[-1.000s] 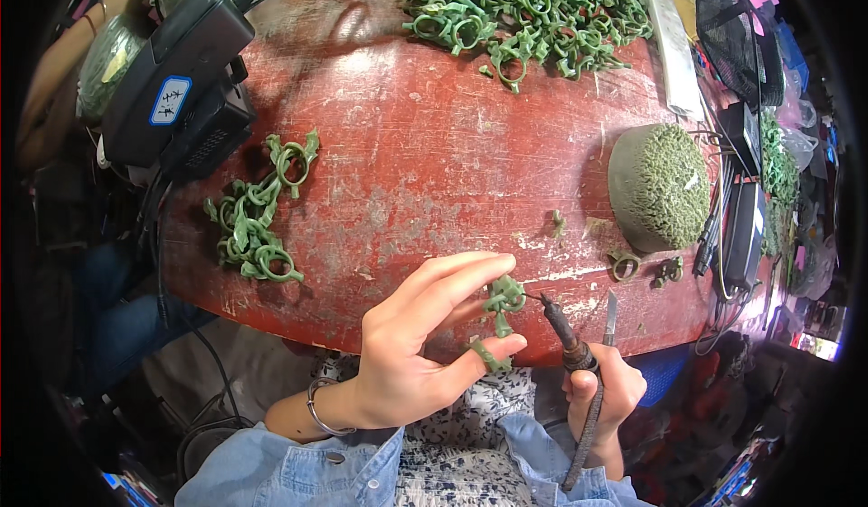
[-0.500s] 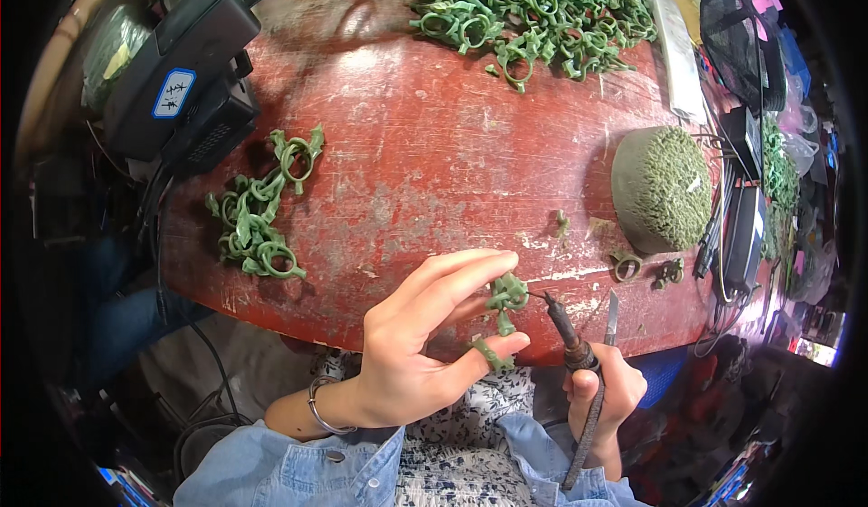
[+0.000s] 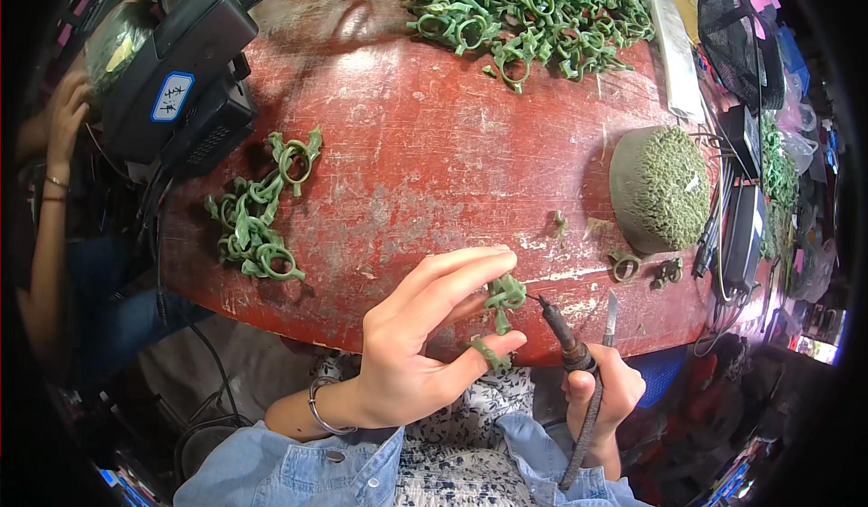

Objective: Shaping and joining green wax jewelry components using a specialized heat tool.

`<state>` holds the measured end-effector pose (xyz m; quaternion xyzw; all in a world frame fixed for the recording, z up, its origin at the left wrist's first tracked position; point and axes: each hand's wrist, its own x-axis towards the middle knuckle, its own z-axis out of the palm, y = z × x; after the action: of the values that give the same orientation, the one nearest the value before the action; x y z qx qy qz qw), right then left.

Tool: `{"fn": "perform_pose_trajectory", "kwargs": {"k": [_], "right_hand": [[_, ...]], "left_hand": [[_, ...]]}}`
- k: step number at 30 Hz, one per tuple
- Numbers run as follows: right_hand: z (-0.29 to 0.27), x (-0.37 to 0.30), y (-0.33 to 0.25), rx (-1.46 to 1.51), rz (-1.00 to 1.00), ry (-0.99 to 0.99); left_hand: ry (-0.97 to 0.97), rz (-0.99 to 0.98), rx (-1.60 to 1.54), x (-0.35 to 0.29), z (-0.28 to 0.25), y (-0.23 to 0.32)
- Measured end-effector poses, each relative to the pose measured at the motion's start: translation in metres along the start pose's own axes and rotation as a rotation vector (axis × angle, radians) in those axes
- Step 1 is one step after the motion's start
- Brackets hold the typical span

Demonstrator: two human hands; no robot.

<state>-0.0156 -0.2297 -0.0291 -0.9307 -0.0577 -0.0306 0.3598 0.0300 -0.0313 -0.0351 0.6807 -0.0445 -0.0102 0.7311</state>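
Note:
My left hand point(image 3: 407, 349) is closed on a green wax ring point(image 3: 505, 293), held up between its fingertips near the table's front edge. A second green band point(image 3: 491, 354) sits around its thumb. My right hand point(image 3: 617, 389) grips a dark pen-shaped hot tool point(image 3: 561, 328) with a cord running down from it. The tool's thin tip points left, just short of the wax ring; I cannot tell whether it touches. A narrow knife blade point(image 3: 611, 319) sticks up from the same right hand.
Linked green rings point(image 3: 253, 222) lie at left on the red table point(image 3: 407, 163); a large heap point(image 3: 533, 18) is at the back. A round block with crumbly green top point(image 3: 674, 190) stands right, near small scraps point(image 3: 626, 267). A black device point(image 3: 190, 64) and another person's hand point(image 3: 68, 109) are far left.
The other person's arm at the far left has come down, and its hand now shows beside the black device. My own hands and what they hold have barely moved.

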Motion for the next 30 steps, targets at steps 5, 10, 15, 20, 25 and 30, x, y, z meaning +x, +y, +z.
{"fn": "perform_pose_trajectory", "kwargs": {"k": [5, 10, 15, 20, 25, 30], "right_hand": [[-0.001, 0.004, -0.004, -0.030, -0.021, -0.016], [-0.002, 0.004, -0.003, -0.027, -0.012, -0.027], [0.001, -0.002, 0.001, 0.024, 0.024, 0.014], [0.006, -0.007, 0.006, 0.059, 0.078, 0.096], [0.002, -0.002, 0.000, 0.032, 0.007, 0.024], [0.000, 0.000, -0.001, -0.001, -0.012, 0.005]], "left_hand": [[0.006, 0.009, 0.028, 0.000, 0.000, -0.001], [-0.066, 0.005, 0.071, 0.001, -0.003, 0.000], [-0.065, -0.008, 0.089, 0.000, -0.003, 0.002], [-0.043, -0.002, 0.076, -0.001, -0.002, 0.000], [-0.029, -0.020, 0.078, -0.001, -0.002, 0.001], [-0.037, -0.027, 0.075, -0.001, -0.001, 0.002]]}}
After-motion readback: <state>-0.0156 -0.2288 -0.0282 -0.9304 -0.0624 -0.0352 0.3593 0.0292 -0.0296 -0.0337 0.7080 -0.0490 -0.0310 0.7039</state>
